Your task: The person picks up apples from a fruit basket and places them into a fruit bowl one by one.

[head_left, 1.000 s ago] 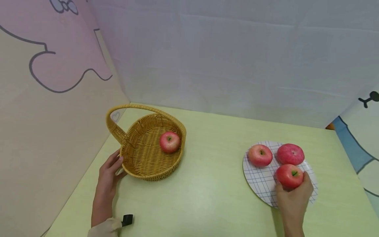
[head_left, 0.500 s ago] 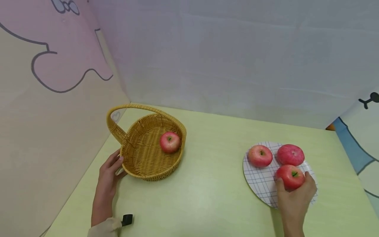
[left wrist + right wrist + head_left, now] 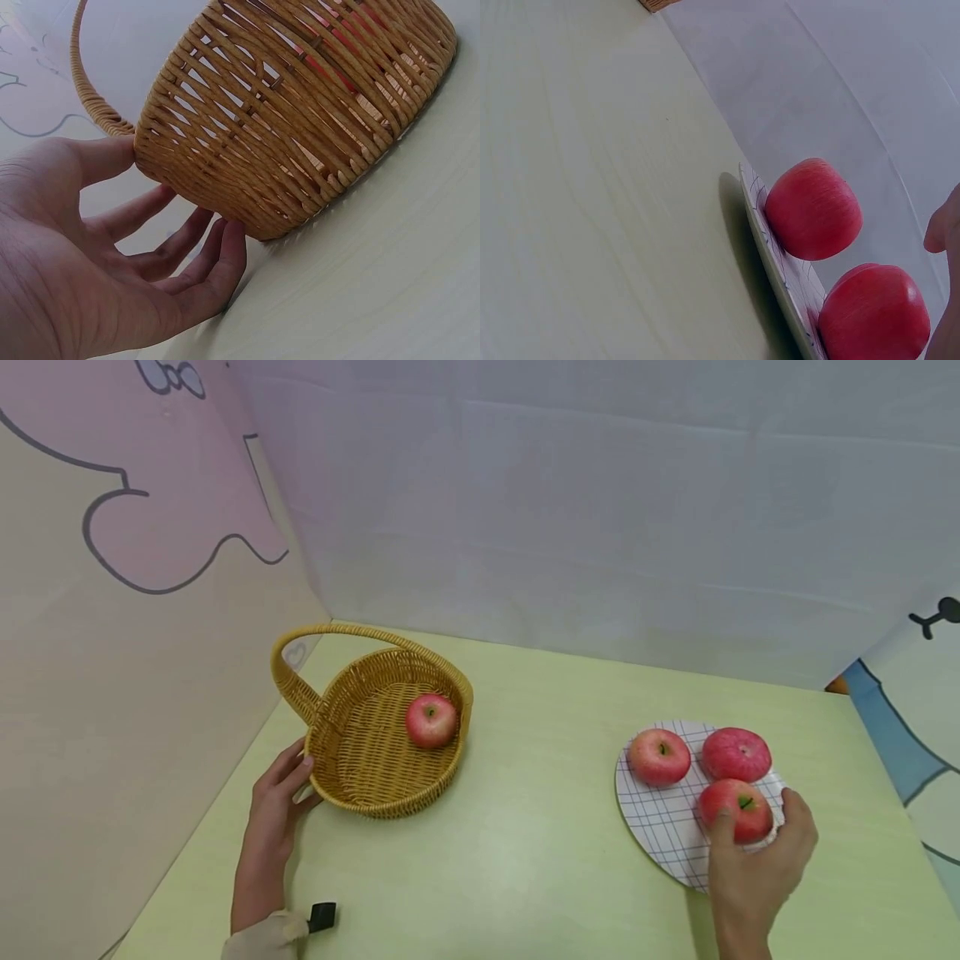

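My left hand [image 3: 273,806] holds the near left side of a round wicker basket [image 3: 330,777]. In the left wrist view its thumb [image 3: 109,157] is at the rim and the fingertips lie against the woven wall. One red apple [image 3: 431,721] lies inside the basket, on its right. My right hand [image 3: 757,868] is around the near side of an apple [image 3: 731,806] on a checked plate [image 3: 660,835], fingers spread. Its thumb [image 3: 939,229] stands apart from the apples in the right wrist view. Two more apples, one pinkish [image 3: 660,757] and one darker [image 3: 737,754], sit behind on the plate.
The pale yellow table [image 3: 510,843] stretches between basket and plate. A white cloth wall [image 3: 562,543] closes off the back, with printed panels at left and right. The basket's tall handle [image 3: 360,631] arches over its far left side. A small black piece [image 3: 322,917] sticks out by the left sleeve.
My right hand has loosened around the near apple and shifted slightly right, its fingers spreading away. That apple stays about where it was on the plate. The left hand and basket have not moved.
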`<state>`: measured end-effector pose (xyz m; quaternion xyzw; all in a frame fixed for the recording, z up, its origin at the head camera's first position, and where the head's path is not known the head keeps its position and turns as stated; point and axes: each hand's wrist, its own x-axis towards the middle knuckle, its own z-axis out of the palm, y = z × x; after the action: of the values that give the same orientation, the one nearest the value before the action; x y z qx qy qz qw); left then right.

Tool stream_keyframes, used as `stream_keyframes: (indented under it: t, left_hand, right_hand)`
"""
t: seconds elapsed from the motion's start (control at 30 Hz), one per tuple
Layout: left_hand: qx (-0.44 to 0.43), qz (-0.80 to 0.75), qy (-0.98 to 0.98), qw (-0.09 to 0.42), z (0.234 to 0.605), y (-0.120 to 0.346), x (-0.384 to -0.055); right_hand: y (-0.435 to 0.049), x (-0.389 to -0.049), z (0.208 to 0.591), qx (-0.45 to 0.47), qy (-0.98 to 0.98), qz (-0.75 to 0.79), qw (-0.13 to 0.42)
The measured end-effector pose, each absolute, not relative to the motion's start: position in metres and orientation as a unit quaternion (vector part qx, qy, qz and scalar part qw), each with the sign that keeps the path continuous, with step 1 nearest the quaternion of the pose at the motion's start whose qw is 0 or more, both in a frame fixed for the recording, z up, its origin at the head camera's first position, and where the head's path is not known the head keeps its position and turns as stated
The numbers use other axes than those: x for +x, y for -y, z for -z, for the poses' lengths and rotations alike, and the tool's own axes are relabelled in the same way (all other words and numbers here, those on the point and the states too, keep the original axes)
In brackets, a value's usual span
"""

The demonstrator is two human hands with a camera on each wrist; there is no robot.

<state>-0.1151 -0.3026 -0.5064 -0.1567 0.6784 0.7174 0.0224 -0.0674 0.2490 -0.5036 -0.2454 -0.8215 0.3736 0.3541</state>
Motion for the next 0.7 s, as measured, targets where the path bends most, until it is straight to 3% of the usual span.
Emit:
stream_keyframes:
  t: [0.3,0.7]
  left_hand:
    - [-0.156,-0.72,-0.676,0.019,0.507,0.302,-0.114]
    - [-0.162,-0.718,-0.677,0.023,0.506,0.303,-0.116]
  right_hand:
    - [-0.249,-0.068,0.501,-0.179,0.786,-0.412,0.425]
    - [-0.216,-0.068,0.475,0.081,0.653,-0.575,0.487]
